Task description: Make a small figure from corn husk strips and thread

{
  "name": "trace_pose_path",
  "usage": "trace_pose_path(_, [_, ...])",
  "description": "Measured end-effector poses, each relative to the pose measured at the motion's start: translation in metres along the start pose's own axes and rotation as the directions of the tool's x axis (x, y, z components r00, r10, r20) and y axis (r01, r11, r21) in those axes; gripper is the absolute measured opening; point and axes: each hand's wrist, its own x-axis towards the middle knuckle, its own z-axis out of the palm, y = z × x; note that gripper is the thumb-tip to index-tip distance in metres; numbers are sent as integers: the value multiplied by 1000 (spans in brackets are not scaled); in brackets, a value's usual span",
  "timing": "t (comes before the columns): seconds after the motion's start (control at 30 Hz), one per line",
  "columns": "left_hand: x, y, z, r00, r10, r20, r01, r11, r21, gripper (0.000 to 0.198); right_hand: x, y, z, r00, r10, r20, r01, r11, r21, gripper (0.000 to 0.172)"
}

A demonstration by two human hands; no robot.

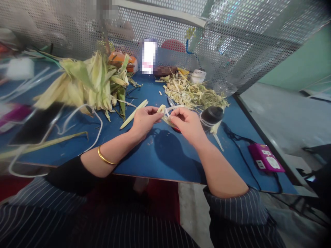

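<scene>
Both of my hands meet above the middle of the blue table [134, 158]. My left hand [144, 121] pinches a folded pale corn husk strip [161, 109] between thumb and fingers. Just to the right, my right hand [188, 124] is closed on a thin white strip [167, 113], which loops up beside the husk. Under the hands lie scissors [170, 102], their red handle partly hidden. A long folded husk piece [133, 114] rests beside my left hand. Close to my right hand is a black spool [212, 114] with white cord around it.
A big bundle of corn husks [88, 79] lies at the left, near a dark phone [38, 124] and a white cable [100, 127]. Husk scraps [191, 90] are heaped at the back right. A purple power socket [266, 158] sits at the right edge, before a perforated metal screen [170, 20].
</scene>
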Motion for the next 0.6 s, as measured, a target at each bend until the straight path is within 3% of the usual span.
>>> trace_pose_path(0.2, [1, -4, -2, 997, 70, 12, -71, 994, 85, 14, -2, -6, 1, 999, -12, 38, 12, 1000, -25, 8])
trace_pose_path(0.4, [1, -6, -4, 974, 217, 61, -225, 928, 298, 17, -2, -3, 4, 997, -60, -54, 50, 986, -161, 8])
trace_pose_path(0.6, [2, -9, -4, 983, 178, 52, -185, 957, 223, 23, -1, 3, 4, 986, -81, -143, 55, 983, -178, 8])
